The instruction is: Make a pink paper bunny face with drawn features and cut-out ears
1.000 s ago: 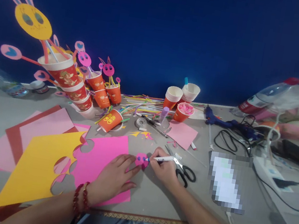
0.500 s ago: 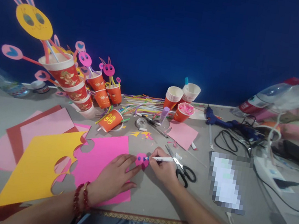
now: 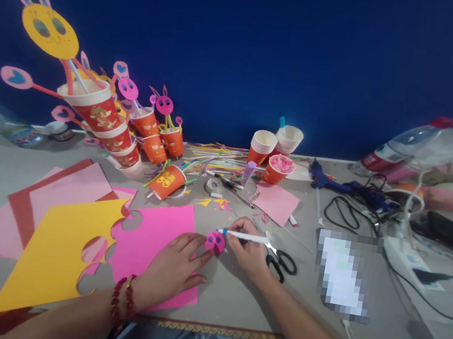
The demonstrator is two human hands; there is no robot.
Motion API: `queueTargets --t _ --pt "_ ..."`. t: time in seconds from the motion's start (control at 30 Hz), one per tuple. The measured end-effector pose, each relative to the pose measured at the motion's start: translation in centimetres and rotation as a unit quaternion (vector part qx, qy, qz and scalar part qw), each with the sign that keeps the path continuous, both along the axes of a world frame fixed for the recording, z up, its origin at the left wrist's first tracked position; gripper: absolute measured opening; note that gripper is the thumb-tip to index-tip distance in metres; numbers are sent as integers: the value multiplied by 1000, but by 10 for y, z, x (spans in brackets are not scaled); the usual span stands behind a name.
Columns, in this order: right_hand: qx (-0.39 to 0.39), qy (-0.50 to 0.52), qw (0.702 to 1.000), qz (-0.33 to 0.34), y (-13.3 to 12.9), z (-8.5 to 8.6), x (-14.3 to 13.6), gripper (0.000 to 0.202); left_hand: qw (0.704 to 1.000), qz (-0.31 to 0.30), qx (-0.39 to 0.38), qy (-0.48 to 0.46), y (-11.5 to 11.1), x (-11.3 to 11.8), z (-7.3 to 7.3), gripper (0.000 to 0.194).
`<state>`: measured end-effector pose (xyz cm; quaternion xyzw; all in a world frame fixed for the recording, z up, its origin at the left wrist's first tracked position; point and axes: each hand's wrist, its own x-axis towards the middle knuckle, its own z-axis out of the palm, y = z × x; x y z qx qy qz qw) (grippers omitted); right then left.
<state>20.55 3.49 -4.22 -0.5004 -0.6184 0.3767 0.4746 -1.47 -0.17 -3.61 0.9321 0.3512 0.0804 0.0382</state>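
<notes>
My right hand (image 3: 247, 248) pinches a white marker (image 3: 247, 237) with a blue tip, and the tip is at the upper edge of a small pink paper circle (image 3: 214, 243). Two dark blue eye spots show on that circle. Flat on the table, with its fingers spread, my left hand (image 3: 180, 263) rests partly on a bright pink sheet (image 3: 140, 242); its fingertips touch the circle's left edge. Black-handled scissors (image 3: 282, 263) lie just right of my right hand, which hides part of their blades. A yellow sheet (image 3: 53, 244) with round cut-outs overlaps the pink sheet's left side.
Rabbit-faced paper cup figures (image 3: 101, 114) stand at the back left. Behind my hands are an orange cup on its side (image 3: 167, 181), a tape roll (image 3: 213, 184), coloured pipe cleaners (image 3: 215, 156) and stacked cups (image 3: 262, 146). A blurred-out phone (image 3: 343, 276), cables and a power strip (image 3: 414, 264) occupy the right.
My right hand has tilted the marker flatter and lifted its tip up and left from the right eye spot to the circle's upper edge. My left hand stays in place.
</notes>
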Motion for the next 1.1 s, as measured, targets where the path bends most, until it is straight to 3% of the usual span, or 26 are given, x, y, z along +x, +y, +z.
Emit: queueTargets --t 0.17,0.47,1.1 --pt "-5 -1 999 39 1 -1 -3 12 1000 1 2 13 0 0 1 58" --pt "-8 -19 998 54 3 -10 -6 14 1000 0 0 16 1 1 1 57" --pt "-12 -54 996 72 3 -9 -7 12 1000 3 -5 0 1 0 -2 52"
